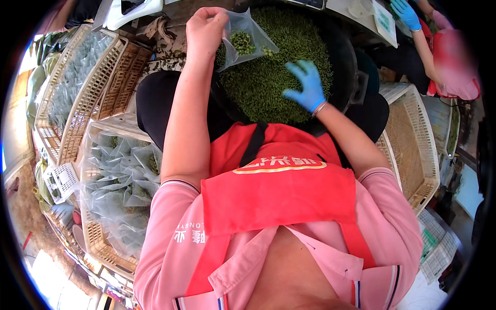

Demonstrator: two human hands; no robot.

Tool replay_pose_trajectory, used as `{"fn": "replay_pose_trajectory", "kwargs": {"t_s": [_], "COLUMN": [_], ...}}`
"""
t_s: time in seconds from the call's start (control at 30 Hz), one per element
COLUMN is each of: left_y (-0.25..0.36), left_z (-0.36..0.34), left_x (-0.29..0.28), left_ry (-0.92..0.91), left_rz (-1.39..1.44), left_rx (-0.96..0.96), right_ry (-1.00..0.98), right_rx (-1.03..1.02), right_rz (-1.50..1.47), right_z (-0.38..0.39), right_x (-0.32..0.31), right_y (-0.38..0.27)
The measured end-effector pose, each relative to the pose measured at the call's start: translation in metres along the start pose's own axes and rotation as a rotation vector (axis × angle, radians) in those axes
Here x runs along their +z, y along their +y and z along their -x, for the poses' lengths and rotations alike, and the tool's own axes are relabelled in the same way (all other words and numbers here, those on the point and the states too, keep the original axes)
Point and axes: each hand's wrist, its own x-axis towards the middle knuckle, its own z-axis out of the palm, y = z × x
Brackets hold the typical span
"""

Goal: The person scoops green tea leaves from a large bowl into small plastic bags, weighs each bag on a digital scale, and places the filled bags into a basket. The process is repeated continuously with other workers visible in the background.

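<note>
My bare left hand [206,27] pinches the edge of a clear plastic bag [247,23] between thumb and fingers. Some small round green berries, like green peppercorns, lie inside the bag, which hangs over the left side of a big heap of the same green berries [268,95]. A large black tub [345,54] holds the heap in front of me, between my knees. My right hand [307,87], in a blue glove, is spread over the right part of the heap with its fingers apart, close to or touching the berries. Nothing shows in its grasp.
On my left stand plastic crates: one [88,85] with clear bags, and a nearer one [111,253] heaped with bags of green berries. A cream crate [413,139] stands at my right. Another person's blue-gloved hand [406,14] is at the far right, beside a table with a scale [383,21].
</note>
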Motion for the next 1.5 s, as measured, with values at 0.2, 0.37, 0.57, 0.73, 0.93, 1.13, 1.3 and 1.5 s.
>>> {"fn": "replay_pose_trajectory", "kwargs": {"t_s": [0.2, 0.37, 0.57, 0.73, 0.93, 1.13, 1.3, 1.5], "left_y": [0.002, 0.004, 0.006, 0.008, 0.007, 0.008, -0.003, -0.005], "left_z": [0.002, 0.004, 0.002, 0.001, 0.005, 0.017, 0.019, 0.027], "left_x": [0.005, -0.003, 0.003, -0.002, 0.005, 0.037, 0.062, 0.071], "left_ry": [0.0, 0.015, -0.01, 0.032, -0.036, -0.134, -0.107, -0.081], "left_rz": [-0.077, -0.102, -0.063, -0.07, -0.076, -0.319, -0.623, -0.639], "left_rx": [-0.047, -0.097, -0.108, -0.131, -0.091, -0.039, 0.042, 0.052], "right_ry": [-0.215, 0.178, 0.172, -0.204, -0.181, -0.182, -0.312, -0.15], "right_rx": [-0.434, -0.115, 0.307, 0.007, -0.017, 0.787, 0.613, 0.508], "right_rz": [0.198, -0.145, -0.212, 0.287, -0.104, -1.483, -1.63, -1.346], "right_z": [-0.018, -0.088, -0.116, -0.12, -0.091, -0.082, -0.081, -0.123], "right_x": [0.026, 0.021, 0.041, 0.037, 0.011, -0.09, -0.172, -0.146], "right_y": [-0.034, 0.038, 0.113, -0.036, -0.036, -0.014, -0.061, -0.073]}}
